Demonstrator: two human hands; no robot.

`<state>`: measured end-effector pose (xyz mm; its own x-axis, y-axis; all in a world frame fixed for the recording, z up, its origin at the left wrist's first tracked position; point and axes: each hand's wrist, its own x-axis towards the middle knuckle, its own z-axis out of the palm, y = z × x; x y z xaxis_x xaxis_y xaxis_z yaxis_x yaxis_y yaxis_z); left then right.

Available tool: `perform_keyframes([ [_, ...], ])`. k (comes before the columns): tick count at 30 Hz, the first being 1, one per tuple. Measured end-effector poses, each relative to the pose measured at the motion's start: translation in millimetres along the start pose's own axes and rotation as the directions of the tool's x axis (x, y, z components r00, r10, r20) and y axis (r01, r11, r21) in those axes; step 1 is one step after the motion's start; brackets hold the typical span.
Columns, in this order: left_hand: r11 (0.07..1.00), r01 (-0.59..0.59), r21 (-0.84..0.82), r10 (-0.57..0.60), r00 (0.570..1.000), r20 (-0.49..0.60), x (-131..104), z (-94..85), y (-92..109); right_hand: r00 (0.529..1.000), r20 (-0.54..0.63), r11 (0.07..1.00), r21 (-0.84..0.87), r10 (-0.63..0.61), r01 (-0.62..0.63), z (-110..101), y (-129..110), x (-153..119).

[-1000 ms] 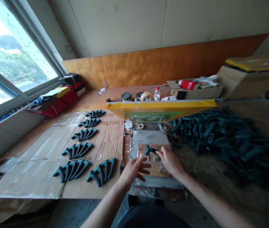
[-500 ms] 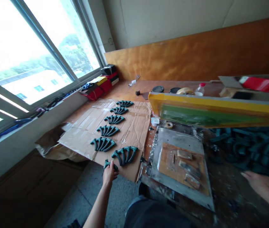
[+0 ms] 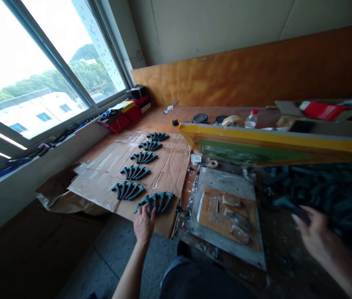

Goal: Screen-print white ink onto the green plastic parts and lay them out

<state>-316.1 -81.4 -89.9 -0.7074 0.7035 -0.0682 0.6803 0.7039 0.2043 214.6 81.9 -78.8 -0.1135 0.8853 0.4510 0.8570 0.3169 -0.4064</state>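
Note:
My left hand [image 3: 144, 224] is closed over a dark green curved piece at the left end of the nearest fan-like group [image 3: 162, 202] on the cardboard sheet [image 3: 95, 182]. Its fingers partly cover that piece. Several more groups of the same pieces, the closest one [image 3: 128, 190] just beyond my hand, run in a line toward the back. On the right, my right hand [image 3: 317, 236], slightly blurred, grips another dark green curved piece [image 3: 291, 207] between thumb and fingers. It is in front of a dark heap of such pieces [image 3: 328, 187].
Between my hands lies a grey metal plate [image 3: 226, 180] bearing a wooden board with small blocks. A yellow-edged screen frame [image 3: 257, 135] stands tilted behind it. A tape roll [image 3: 213, 163], a bottle [image 3: 252, 119] and red boxes [image 3: 121, 120] are further back.
My left hand has brought its piece forward to the nearest group's left end. My right hand, earlier by the heap, now holds a piece and has come left. The view has shifted slightly.

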Motion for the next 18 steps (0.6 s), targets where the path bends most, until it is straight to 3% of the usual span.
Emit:
perform_keyframes([
  [3,0.989,-0.145,0.038,0.148,0.984,-0.101,-18,21.2,26,0.959,0.225,0.978,0.155,-0.171,0.138,18,-68,0],
  [6,0.996,-0.067,0.059,0.072,0.993,-0.096,-18,34.1,44,0.887,0.318,0.942,0.100,-0.335,0.320,34,-106,2],
  [11,0.998,0.049,0.029,-0.048,0.998,-0.047,-5,27.9,56,0.816,0.330,0.868,0.025,-0.475,0.495,52,-116,12],
  [18,0.997,0.077,-0.004,-0.077,0.995,-0.061,-18,14.8,53,0.808,0.258,0.830,-0.037,-0.530,0.556,71,-106,11],
])
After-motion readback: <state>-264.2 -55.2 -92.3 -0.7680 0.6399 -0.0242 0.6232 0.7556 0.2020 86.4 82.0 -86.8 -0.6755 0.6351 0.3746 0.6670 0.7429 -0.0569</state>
